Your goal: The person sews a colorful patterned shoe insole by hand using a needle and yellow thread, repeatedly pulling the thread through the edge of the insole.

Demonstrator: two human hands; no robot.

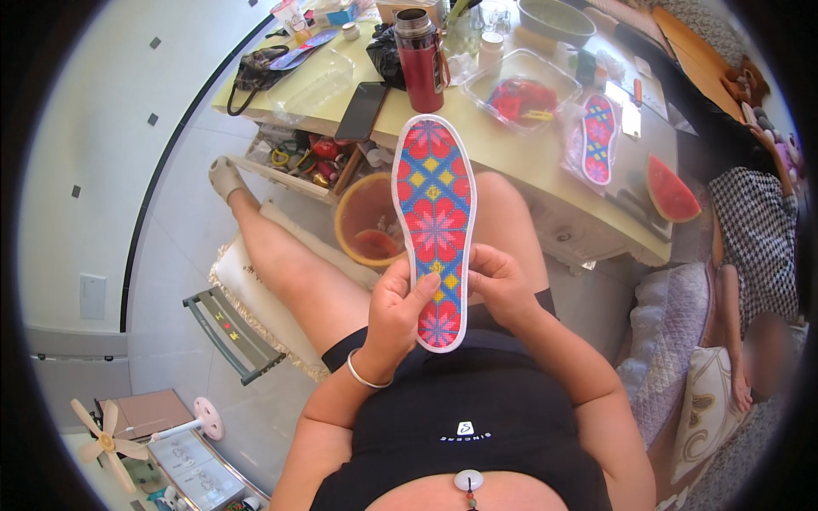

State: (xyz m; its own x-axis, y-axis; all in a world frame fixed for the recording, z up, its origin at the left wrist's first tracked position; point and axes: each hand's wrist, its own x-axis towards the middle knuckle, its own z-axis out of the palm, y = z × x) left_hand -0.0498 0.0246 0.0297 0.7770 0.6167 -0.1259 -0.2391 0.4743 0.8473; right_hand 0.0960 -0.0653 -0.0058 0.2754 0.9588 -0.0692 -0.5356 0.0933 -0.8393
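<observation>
An embroidered insole (436,223) with a white edge is held upright in front of me, its red, pink, blue and yellow flower pattern facing me. My left hand (398,302) grips its lower left edge, thumb lying on the patterned face. From the other side, my right hand (503,284) pinches the right edge near the narrow part; its fingers are partly hidden behind the insole. A second insole (599,139) of like pattern lies on the table at the right, on clear plastic.
On the table (503,153) stand a red thermos (420,68), a phone (363,111), a clear plastic box (524,89) and a watermelon slice (671,189). Beneath are an open drawer (298,166) and a bin (358,217). Another person (754,247) lies on the sofa at right.
</observation>
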